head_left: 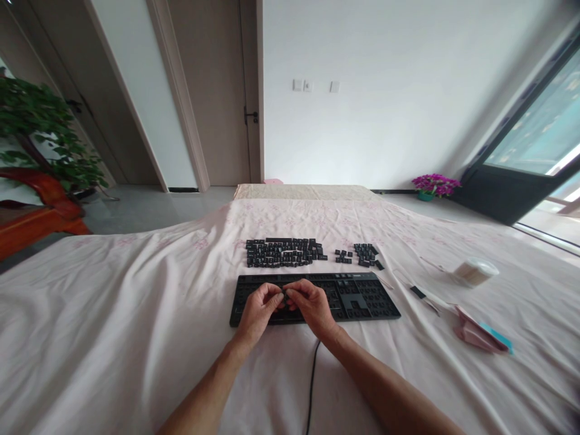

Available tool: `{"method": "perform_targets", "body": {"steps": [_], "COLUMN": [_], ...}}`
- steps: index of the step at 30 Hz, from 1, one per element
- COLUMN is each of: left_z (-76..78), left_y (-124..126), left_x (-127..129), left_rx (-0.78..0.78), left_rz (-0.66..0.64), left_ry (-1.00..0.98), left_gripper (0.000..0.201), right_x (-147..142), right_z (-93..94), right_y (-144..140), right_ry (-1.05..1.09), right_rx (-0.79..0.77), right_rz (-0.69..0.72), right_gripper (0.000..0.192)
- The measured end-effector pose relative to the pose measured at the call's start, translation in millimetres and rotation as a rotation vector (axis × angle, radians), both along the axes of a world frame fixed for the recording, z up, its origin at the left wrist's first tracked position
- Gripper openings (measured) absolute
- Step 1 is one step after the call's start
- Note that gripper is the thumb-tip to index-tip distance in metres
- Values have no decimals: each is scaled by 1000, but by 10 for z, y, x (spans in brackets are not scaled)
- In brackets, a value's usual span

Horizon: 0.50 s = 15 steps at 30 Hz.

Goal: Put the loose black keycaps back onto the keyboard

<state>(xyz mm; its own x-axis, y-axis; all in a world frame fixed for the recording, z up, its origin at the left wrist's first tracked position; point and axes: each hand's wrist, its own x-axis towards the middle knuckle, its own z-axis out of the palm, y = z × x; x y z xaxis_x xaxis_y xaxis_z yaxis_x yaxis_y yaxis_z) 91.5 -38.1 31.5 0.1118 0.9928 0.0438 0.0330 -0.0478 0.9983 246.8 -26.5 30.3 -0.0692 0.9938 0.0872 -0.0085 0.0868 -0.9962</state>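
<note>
Here, both hands are meeting over the middle of the keyboard [317, 297], which is lying flat on a bed [136, 314] covered with a pale pink sheet. The left hand [259, 309] and the right hand [312, 306] are curling inward, their fingertips pressing together around something small and dark between them, probably a keycap [285, 295]; it is too small to identify with certainty. Holding it between both hands, just above the board, is keeping it steady and close to the sockets.

At 12 o'clock from the keyboard, loose keycaps [283, 252] are lying in ordered rows, with two smaller groups [365, 254] toward 1 o'clock. The grouping appears to be mirroring the board's own layout, so that each piece is staying findable.

The cable [312, 386] is running from the board toward 6 o'clock, passing between the forearms.

At 3 o'clock, well apart from the keyboard, a small round white container [473, 271] is standing on the sheet, and a folded pink cloth [475, 332] is lying near 4 o'clock, both within reach of the right hand.
</note>
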Motion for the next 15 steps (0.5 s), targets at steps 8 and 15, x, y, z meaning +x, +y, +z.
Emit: {"method": "perform_targets", "body": {"steps": [8,15], "left_z": [-1,-16], "left_y": [12,19], "left_x": [-18,-25], "left_rx": [-41,-38], "left_rz": [39,51], "left_ry": [-77,-74], "left_gripper": [31,33], "right_x": [-20,32], "right_z": [-48,-25], "right_y": [-28,-65], "right_ry": [-53,-344], "right_rx": [43,385], "right_rz": [-28,16], "right_gripper": [23,20]}}
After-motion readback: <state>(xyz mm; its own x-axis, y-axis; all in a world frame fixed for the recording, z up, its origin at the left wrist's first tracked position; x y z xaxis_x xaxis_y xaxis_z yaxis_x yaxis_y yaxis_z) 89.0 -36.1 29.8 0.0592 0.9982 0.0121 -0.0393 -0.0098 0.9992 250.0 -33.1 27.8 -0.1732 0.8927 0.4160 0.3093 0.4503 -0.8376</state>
